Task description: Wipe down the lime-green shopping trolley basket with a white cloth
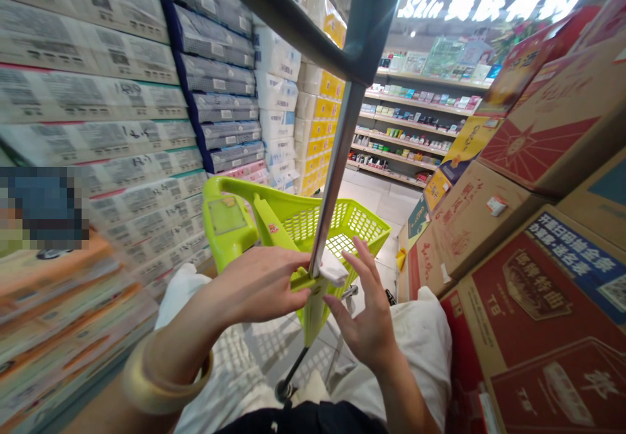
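In the head view, a lime-green shopping cart (293, 216) with a perforated basket stands before my knees. A grey metal pole (337, 154) rises from its near end, up to a dark curved handle (288, 20). My left hand (261, 281), with a pale bangle (163, 372) at the wrist, closes around the foot of the pole; its fingertips are partly hidden behind it. A crumpled white tissue or cloth (334, 271) sits just right of the pole. Close by it is my right hand (366, 317), open, fingers spread and holding nothing.
Stacked printed packs (132, 128) and paper bundles (278, 101) line the left side. Cardboard cartons (552, 277) are piled close on the right. Behind the cart, shelves (415, 121) hold small products. A cart wheel (283, 390) stands between my legs.
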The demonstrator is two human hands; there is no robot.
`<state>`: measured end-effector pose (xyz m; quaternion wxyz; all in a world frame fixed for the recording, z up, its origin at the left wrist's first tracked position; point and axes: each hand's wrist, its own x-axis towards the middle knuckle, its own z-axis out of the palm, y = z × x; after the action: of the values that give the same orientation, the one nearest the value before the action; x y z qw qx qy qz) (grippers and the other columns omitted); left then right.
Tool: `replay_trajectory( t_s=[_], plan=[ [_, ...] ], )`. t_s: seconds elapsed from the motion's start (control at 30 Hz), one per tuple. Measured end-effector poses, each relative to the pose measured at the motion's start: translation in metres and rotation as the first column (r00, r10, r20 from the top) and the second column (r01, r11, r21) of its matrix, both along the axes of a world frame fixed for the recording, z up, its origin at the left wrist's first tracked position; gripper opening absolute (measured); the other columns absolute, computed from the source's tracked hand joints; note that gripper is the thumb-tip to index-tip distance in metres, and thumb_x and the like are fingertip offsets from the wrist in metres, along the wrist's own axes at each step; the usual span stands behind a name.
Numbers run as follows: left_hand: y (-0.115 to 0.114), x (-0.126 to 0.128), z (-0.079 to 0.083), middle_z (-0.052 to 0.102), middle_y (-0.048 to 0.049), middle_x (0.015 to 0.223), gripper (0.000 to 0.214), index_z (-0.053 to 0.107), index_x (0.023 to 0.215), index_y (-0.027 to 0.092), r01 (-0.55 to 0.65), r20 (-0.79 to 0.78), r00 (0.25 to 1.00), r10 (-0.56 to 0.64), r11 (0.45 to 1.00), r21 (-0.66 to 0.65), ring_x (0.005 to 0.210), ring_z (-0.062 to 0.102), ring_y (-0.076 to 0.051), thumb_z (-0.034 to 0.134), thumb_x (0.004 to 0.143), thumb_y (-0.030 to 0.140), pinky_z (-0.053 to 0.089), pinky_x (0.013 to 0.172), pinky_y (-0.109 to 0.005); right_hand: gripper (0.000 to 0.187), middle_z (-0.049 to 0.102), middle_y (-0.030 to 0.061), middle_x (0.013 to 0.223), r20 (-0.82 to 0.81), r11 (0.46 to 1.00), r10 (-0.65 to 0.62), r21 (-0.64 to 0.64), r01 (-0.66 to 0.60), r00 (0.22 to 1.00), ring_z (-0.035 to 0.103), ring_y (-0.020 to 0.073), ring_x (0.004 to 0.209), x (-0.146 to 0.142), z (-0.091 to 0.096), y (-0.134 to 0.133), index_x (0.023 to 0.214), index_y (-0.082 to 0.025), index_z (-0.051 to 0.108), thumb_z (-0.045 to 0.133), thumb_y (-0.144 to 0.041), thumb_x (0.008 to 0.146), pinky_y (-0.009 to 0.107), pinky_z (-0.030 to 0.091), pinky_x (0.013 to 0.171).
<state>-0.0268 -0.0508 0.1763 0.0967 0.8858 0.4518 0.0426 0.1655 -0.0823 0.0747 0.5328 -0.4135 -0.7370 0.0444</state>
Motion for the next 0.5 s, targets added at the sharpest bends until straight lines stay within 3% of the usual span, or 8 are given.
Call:
replay_trajectory(
  t_s=[0.1,0.2,0.27,0.37,0.43,0.5],
  plan=[
    [0.000,-0.001,-0.001,0.074,0.0004,0.108,0.030,0.065,0.111,0.033,0.011,-0.001,1.000,-0.011,1.000,0.001,0.094,0.070,-0.024,0.055,0.084,0.037,0.051,0.071,-0.029,0.059,0.050,0.0120,0.145,-0.011,0.987,0.114,-0.109,-0.114,0.993,0.043,0.0270,0.138,0.000,-0.010,0.018,0.145,-0.023,0.040,0.059,-0.021,0.088,0.050,0.036,0.115],
    [-0.001,-0.002,-0.001,0.074,0.0004,0.110,0.030,0.064,0.111,0.032,0.008,-0.010,1.000,-0.008,1.000,0.023,0.095,0.070,-0.025,0.055,0.083,0.034,0.051,0.073,-0.030,0.046,0.061,0.0092,0.134,-0.046,0.983,0.160,-0.089,-0.164,0.986,0.055,0.0235,0.128,-0.002,-0.021,0.029,0.138,-0.026,0.051,0.052,-0.018,0.092,0.044,0.045,0.110],
    [-0.002,-0.002,0.000,0.073,-0.0012,0.111,0.034,0.060,0.116,0.031,-0.019,-0.009,1.000,0.020,0.999,0.038,0.097,0.069,-0.027,0.055,0.083,0.036,0.052,0.074,-0.032,0.040,0.065,0.0080,0.129,-0.081,0.988,0.146,-0.044,-0.150,0.986,0.058,0.0224,0.124,-0.001,-0.027,0.034,0.130,-0.027,0.060,0.049,-0.017,0.094,0.043,0.048,0.107],
    [-0.004,0.000,0.003,0.073,-0.0063,0.107,0.040,0.056,0.119,0.025,-0.085,-0.016,0.996,0.086,0.995,0.043,0.091,0.070,-0.029,0.056,0.082,0.042,0.052,0.071,-0.033,0.037,0.068,0.0080,0.124,-0.105,0.999,0.031,-0.014,-0.032,0.994,0.060,0.0232,0.123,0.002,-0.032,0.034,0.122,-0.027,0.067,0.046,-0.015,0.094,0.046,0.049,0.106],
    [-0.005,0.001,0.004,0.074,-0.0080,0.101,0.037,0.060,0.111,0.022,-0.110,-0.048,0.993,0.112,0.993,0.033,0.088,0.070,-0.029,0.057,0.082,0.044,0.052,0.068,-0.033,0.037,0.068,0.0086,0.124,-0.102,1.000,-0.031,-0.003,0.031,0.994,0.059,0.0241,0.125,0.001,-0.031,0.029,0.122,-0.026,0.067,0.047,-0.014,0.093,0.048,0.049,0.106],
    [-0.004,0.001,0.004,0.075,-0.0076,0.096,0.030,0.065,0.101,0.023,-0.099,-0.083,0.992,0.100,0.995,0.022,0.089,0.070,-0.029,0.056,0.082,0.045,0.051,0.068,-0.032,0.039,0.067,0.0086,0.127,-0.085,1.000,0.007,0.011,-0.006,0.996,0.057,0.0239,0.126,-0.002,-0.030,0.023,0.125,-0.026,0.065,0.046,-0.013,0.093,0.047,0.049,0.107]
  ],
)
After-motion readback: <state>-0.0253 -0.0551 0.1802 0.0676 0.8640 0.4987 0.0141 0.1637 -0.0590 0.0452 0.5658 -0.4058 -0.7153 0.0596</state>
